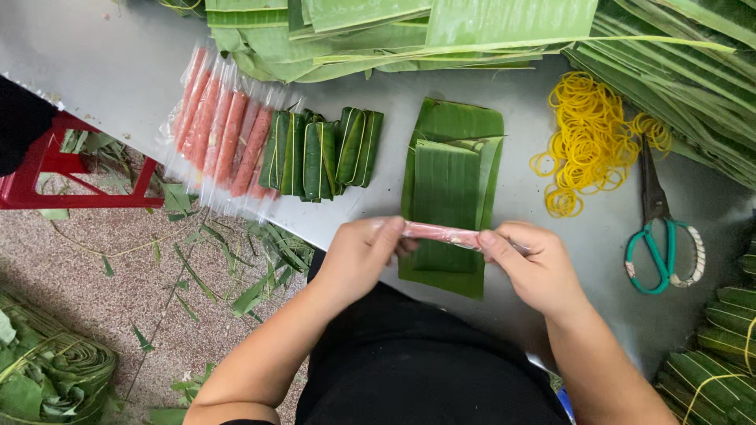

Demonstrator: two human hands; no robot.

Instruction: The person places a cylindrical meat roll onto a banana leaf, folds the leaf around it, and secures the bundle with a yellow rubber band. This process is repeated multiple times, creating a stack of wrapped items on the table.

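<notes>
Observed at lower centre of the frame: left hand [358, 256] and right hand [534, 264], each pinching one end of a pink sausage roll in clear wrap [441, 234]. Fingers of both hands closed on the wrap ends, thumbs on top; roll held level, just above the near part of a stack of cut banana-leaf pieces [449, 189]. Contact between roll and leaf not determinable.

Leaf stack lying flat on the grey metal desk [102, 63], at centre of the frame, smaller piece on top of a larger one.

Left of centre: a row of leaf-wrapped bundles [323, 153], set side by side, touching. Further left, touching that row: a batch of unwrapped pink rolls in clear plastic [220, 134], reaching to the desk edge.

Right of centre: a loose heap of yellow rubber bands [587, 142]. Just beside it, at right: scissors with green handles [657, 228], closed, blades pointing toward the top of the frame.

Along the top edge: long banana leaves [472, 27], piled. Lower right corner: more tied leaf bundles [720, 346].

Left edge: red stool [55, 177] on the floor. Lower left: leaf scraps [228, 267] scattered on the floor, and a coiled leaf roll [47, 370].
</notes>
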